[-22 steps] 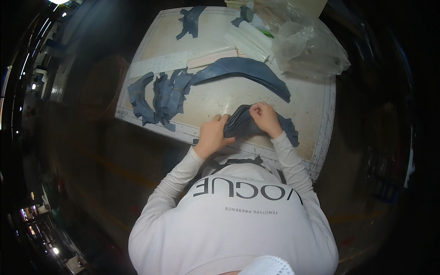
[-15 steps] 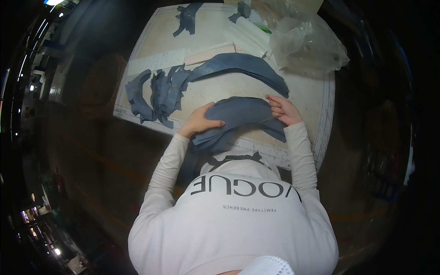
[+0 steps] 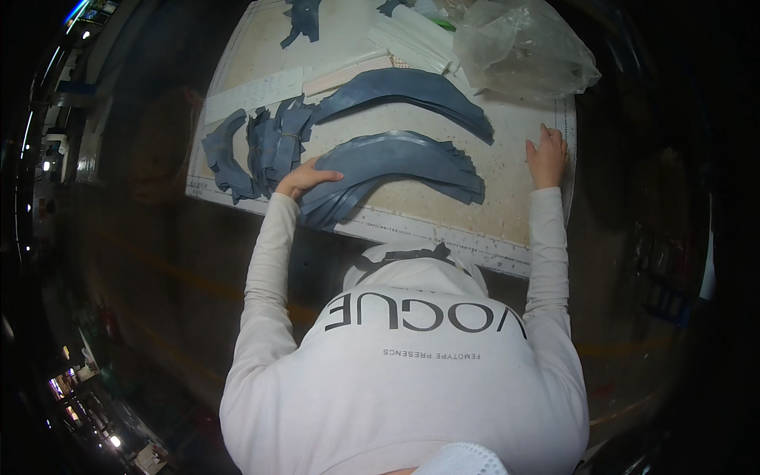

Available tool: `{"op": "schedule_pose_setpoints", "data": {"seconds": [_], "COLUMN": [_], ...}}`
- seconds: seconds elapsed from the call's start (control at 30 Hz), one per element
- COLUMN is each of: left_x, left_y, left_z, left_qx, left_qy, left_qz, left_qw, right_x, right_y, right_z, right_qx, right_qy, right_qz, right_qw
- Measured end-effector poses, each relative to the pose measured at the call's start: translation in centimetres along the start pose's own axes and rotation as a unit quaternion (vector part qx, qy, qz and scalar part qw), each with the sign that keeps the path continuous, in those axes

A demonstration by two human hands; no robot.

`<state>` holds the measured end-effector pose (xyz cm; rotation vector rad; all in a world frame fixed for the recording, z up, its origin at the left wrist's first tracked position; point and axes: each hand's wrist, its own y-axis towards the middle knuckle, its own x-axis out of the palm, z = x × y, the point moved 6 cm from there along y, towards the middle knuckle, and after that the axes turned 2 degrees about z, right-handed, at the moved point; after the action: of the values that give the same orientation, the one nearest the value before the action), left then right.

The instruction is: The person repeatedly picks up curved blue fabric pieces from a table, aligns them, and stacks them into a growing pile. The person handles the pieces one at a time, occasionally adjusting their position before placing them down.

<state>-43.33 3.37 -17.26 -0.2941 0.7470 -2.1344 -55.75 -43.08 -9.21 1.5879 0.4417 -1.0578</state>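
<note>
A stack of curved blue-grey fabric-like pieces (image 3: pixel 380 162) lies on the near part of the table, its layers slightly fanned at both ends. My left hand (image 3: pixel 305 177) grips its left end, thumb on top and fingers mostly hidden at the side. Well to the right, my right hand (image 3: pixel 548 157) rests over the table's right edge, apart from the stack. Its fingers are slightly bent and spread, with nothing visible in them. Just beyond lies a second curved blue-grey stack (image 3: pixel 404 89).
Bundles of smaller blue-grey pieces (image 3: pixel 279 136) and a curved bundle (image 3: pixel 228 162) sit at the left. Farther back are a white strip (image 3: pixel 261 99), a clear plastic bag (image 3: pixel 526 47) and another blue-grey piece (image 3: pixel 302 22). The pale table (image 3: pixel 507 214) has a printed border.
My right hand has left the near stack's right end and moved right to the table edge, its fingers loosening. A thin tan line across that end is gone. My left hand stays on the stack.
</note>
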Motion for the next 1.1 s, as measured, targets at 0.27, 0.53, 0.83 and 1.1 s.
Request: {"op": "schedule_pose_setpoints", "data": {"seconds": [0.27, 0.53, 0.83, 1.1], "left_x": [-0.2, 3.7, 9.7, 15.7], "left_y": [0.4, 0.3, -5.2, -6.8], "left_z": [-0.3, 3.5, 8.7, 6.7], "left_qx": [-0.002, 0.029, 0.231, 0.091], "left_qy": [-0.002, 0.175, -0.032, -0.205], "left_qz": [-0.014, 0.0, 0.059, 0.028], "left_qw": [1.0, 0.984, 0.971, 0.974], "right_x": [4.8, 2.2, -5.8, -13.2], "right_y": [-3.6, -4.6, -3.4, -6.7], "right_z": [-16.1, -11.6, -12.8, -20.4], "right_qx": [-0.039, 0.039, -0.037, -0.118], "right_qy": [0.396, 0.446, 0.391, 0.565], "right_qz": [-0.42, -0.346, -0.036, -0.34], "right_qw": [0.816, 0.824, 0.919, 0.742]}}
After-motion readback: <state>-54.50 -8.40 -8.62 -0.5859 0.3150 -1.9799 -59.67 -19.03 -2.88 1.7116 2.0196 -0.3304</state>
